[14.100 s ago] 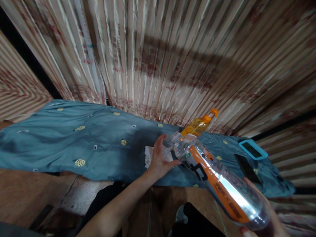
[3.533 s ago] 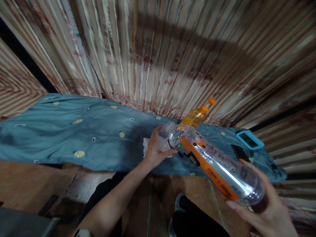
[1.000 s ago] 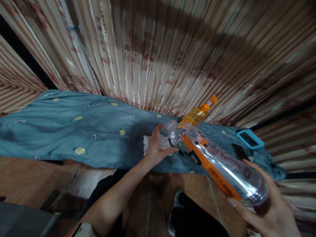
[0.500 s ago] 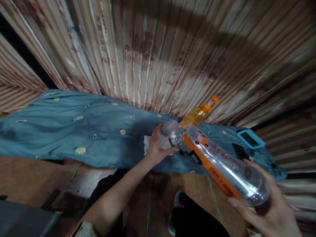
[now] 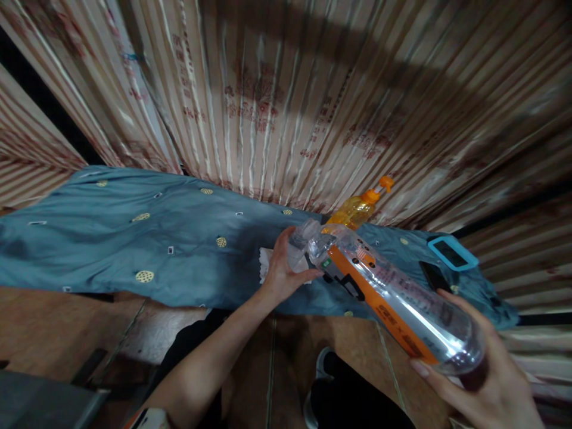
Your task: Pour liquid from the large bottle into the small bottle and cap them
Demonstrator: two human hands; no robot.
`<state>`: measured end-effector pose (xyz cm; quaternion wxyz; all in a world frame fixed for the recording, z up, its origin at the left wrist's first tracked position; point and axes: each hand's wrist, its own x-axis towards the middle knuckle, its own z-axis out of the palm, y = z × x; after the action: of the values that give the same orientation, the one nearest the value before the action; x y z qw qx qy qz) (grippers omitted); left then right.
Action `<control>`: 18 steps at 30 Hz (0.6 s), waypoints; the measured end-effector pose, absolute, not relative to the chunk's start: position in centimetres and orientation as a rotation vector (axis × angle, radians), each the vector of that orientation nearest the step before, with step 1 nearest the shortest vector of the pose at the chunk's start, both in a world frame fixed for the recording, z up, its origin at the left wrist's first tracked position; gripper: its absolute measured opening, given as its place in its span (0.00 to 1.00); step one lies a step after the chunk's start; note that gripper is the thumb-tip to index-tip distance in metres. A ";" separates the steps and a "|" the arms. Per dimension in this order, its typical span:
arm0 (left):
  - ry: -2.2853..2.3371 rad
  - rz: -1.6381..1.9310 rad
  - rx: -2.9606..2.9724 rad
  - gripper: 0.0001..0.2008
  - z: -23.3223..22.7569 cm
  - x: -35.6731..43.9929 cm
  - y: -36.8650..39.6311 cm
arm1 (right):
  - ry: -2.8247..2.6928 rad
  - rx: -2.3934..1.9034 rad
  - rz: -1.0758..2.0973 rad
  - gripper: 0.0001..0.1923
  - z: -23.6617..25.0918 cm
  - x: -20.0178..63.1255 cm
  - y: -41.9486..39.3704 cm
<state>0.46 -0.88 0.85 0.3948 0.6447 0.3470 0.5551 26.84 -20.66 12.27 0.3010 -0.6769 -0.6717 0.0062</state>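
Running along the foot of the pleated curtain (image 5: 263, 137), the teal-clothed table (image 5: 187, 256) lies behind a large clear bottle (image 5: 388, 298) slanting across its front edge, mouth toward the table's middle. The right hand (image 5: 491, 369) is wrapped round the bottle's base, apparently to hold that end up, while the left hand (image 5: 281, 274) curls thumb and fingers about a small clear vessel (image 5: 301, 238) by the mouth, seemingly to steady it. The pump bottle (image 5: 355, 211) near the rear edge contains yellow-orange liquid; from here I cannot tell what the other two containers hold.
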 end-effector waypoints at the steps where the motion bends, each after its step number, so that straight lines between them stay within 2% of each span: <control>1: 0.881 1.402 1.634 0.52 0.9 0.4 -0.9 | -1.793 -1.787 -0.008 0.44 12.2 27.0 -20.7; 12: 0.898 1.382 1.621 0.53 0.9 0.4 -1.0 | -1.885 -1.766 -0.084 0.43 11.8 27.2 -20.2; 18: 0.919 1.392 1.633 0.54 1.0 0.5 -0.9 | -1.732 -1.749 -0.094 0.41 12.3 25.2 -19.9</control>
<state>0.47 -0.90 0.97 0.3928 0.6432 0.3620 0.5485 25.17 -19.86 12.26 0.3328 -0.6697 -0.6630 -0.0360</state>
